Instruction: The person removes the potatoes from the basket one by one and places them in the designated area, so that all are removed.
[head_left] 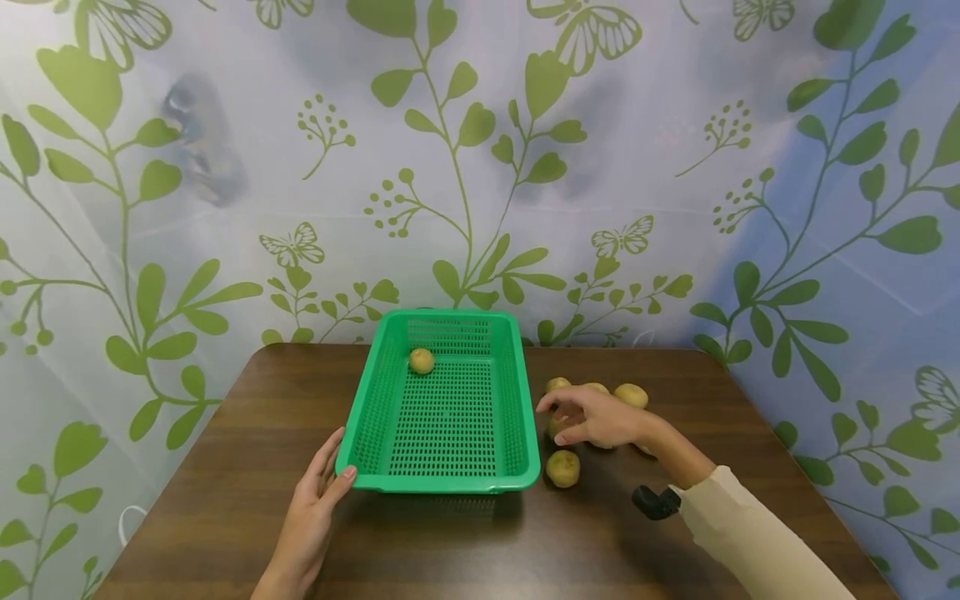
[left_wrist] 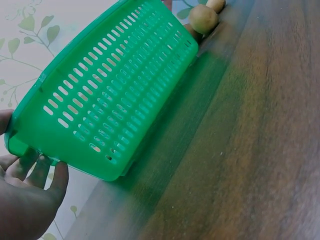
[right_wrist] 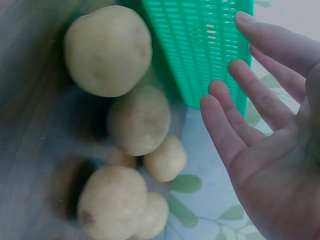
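Observation:
A green plastic basket (head_left: 442,483) with slotted walls stands on the table. One potato (head_left: 422,361) lies inside, towards its back left. My left hand (head_left: 311,500) grips the basket's front left corner, thumb over the rim and fingers curled beneath it, as the left wrist view also shows. To the right of the basket my right hand (head_left: 596,417) hovers over a group of potatoes, fingers spread and slightly bent, holding nothing. The nearest potato (head_left: 562,468) sits close to the basket's right side. In the right wrist view a large potato (right_wrist: 107,51) lies beside the basket wall.
Another potato (head_left: 631,395) lies at the group's back right; my right hand partly hides several others. The brown wooden table (head_left: 600,550) backs onto a curtain (head_left: 480,208) printed with green leaves and butterflies. A black device (head_left: 656,502) is at my right sleeve.

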